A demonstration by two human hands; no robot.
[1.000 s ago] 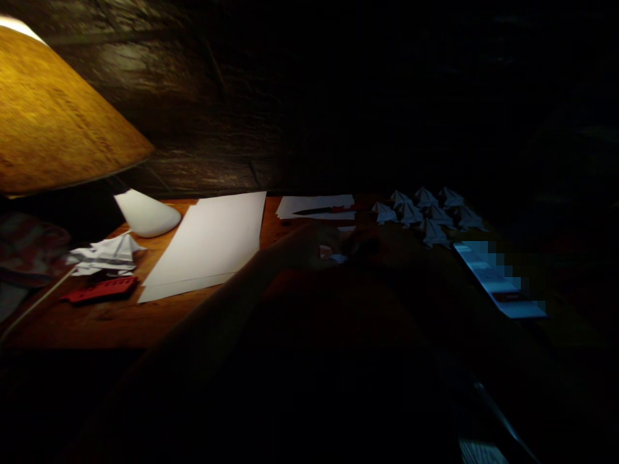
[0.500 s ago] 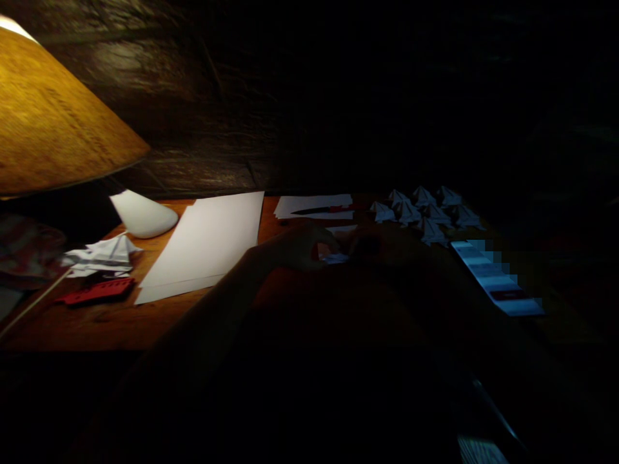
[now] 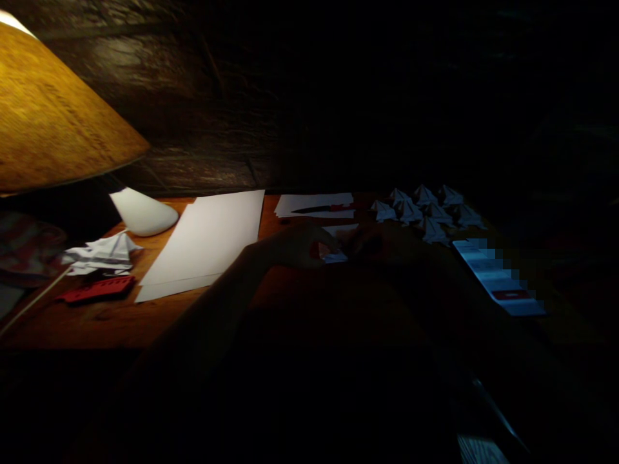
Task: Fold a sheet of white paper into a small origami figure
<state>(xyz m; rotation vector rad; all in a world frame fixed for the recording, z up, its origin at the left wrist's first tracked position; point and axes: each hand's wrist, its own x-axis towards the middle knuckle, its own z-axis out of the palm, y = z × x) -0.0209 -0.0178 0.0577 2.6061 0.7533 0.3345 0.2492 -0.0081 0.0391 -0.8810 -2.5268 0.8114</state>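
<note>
- At the near edge of the bench (image 3: 111,322), both forearms reach forward in deep shadow.
- A flat red thing (image 3: 97,289) lies near the left front of the bench. A long printed leaflet (image 3: 498,280) lies well apart from it on the right.
- In the middle, the left hand (image 3: 297,246) and the right hand (image 3: 382,243) come together over a small piece of paper (image 3: 334,258).
- The left hand's fingers curl in and pinch the near-left edge of that piece, which sits low on the bench between the two hands.
- The right hand is just beside the piece, but it is too dark to tell whether its fingers are spread or closed.
- Left of the hands lie large white sheets (image 3: 207,241), with a crumpled wad of paper (image 3: 104,252) further left.
- Behind the wad stands a white cone (image 3: 142,212), under a yellow lampshade (image 3: 53,129).
- Further back, a dark cutter (image 3: 322,209) rests on a stack of white sheets (image 3: 314,200).
- At the far right, small folded paper figures (image 3: 428,209) sit close together.
</note>
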